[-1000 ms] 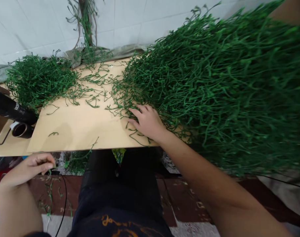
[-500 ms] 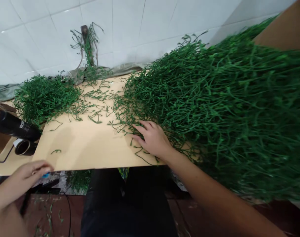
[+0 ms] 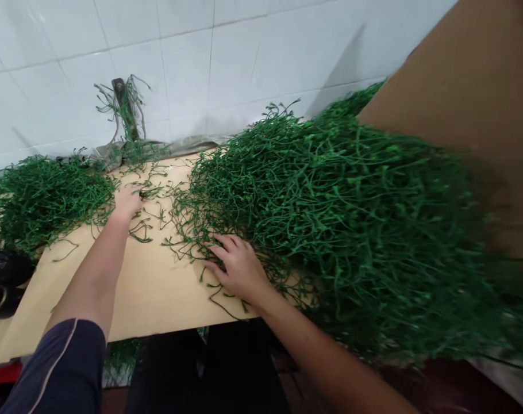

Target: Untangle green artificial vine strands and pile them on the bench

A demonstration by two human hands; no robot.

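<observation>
Head view: the cardboard sheet (image 3: 158, 287) has bare room across its middle and toward its near edge at 6 o'clock. It is hemmed in at 3 o'clock by the big heap of green strands (image 3: 330, 230), at 9 o'clock by the small heap (image 3: 41, 195), and at 12 by the tiled wall (image 3: 244, 63). A black tool (image 3: 3, 267) sits off the sheet's left edge.

The right hand (image 3: 238, 267) lies flat, fingers spread, on the big heap's fringe at its 8 o'clock side. The left hand (image 3: 127, 201) touches the loose strands (image 3: 147, 192) between the heaps (fingers hidden, so I cannot tell its grip).

Half a second ago the left hand hung below the sheet's near edge at 8 o'clock. It has since reached across, while the right hand has stayed put.
</observation>
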